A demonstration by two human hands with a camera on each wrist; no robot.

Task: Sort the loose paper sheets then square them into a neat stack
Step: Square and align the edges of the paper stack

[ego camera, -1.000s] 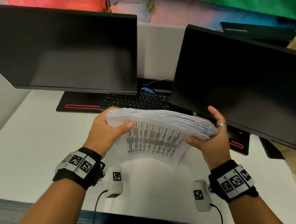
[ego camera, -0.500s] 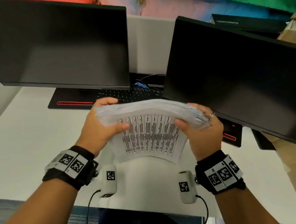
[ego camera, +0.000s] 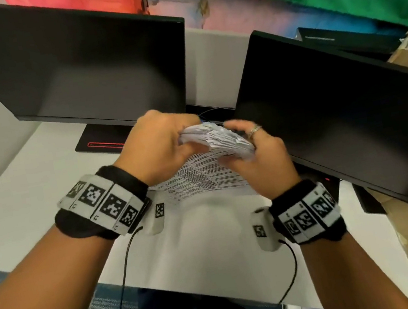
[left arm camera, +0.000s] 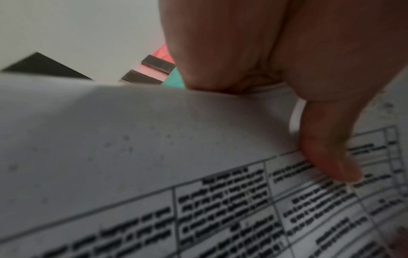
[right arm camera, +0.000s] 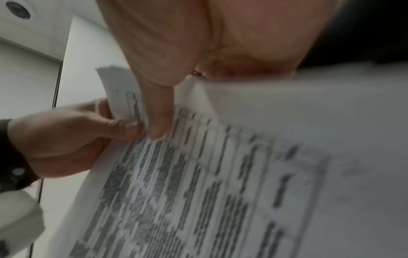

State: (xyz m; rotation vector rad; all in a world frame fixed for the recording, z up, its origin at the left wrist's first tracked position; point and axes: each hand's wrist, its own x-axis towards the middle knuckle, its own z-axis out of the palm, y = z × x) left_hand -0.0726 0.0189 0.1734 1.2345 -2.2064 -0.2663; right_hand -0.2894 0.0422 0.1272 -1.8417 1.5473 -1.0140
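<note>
Two hands hold a sheaf of printed sheets (ego camera: 218,140) in the air above a white bench (ego camera: 17,199), in front of two dark monitors (ego camera: 93,73). The left hand (ego camera: 159,148) grips the sheaf's left end, its fingers (left arm camera: 329,151) curled over the edge and the thumb pressed on a printed table. The right hand (ego camera: 260,161), a ring (ego camera: 254,130) on one finger, clasps the right end, thumb on the front page. The sheaf bends between them, its edges fanned and uneven; one loose page (ego camera: 202,181) hangs below toward the person.
</note>
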